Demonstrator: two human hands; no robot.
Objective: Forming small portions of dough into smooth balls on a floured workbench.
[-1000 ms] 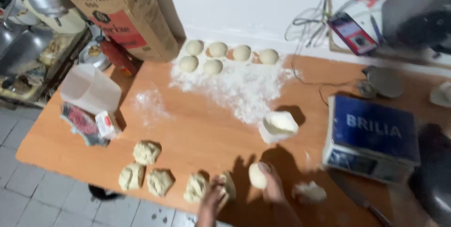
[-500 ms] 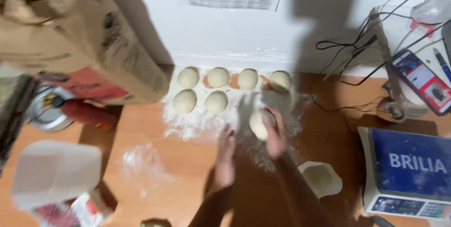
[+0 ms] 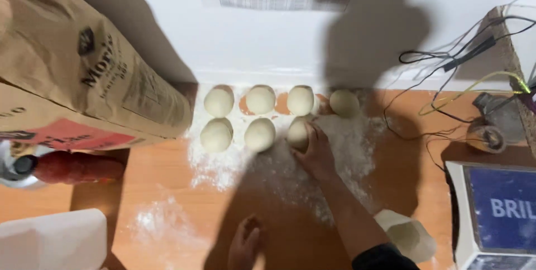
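Wooden table (image 3: 151,175), orange-brown, set against a white wall. Loose flour (image 3: 346,141) is spread under and around the fingers (image 3: 310,136) of the right hand (image 3: 318,155), with a second flour patch (image 3: 162,225) well to their left. The dough ball (image 3: 297,134) under those fingers closes the near row, beside two more balls (image 3: 239,135); four balls (image 3: 282,101) lie in a row just beyond the fingertips. Well left of them: a brown paper sack (image 3: 84,74) and a red bottle (image 3: 72,168). Right of them: cables (image 3: 446,108) and a scale (image 3: 497,214). The left hand (image 3: 245,242) rests on the table near the front edge.
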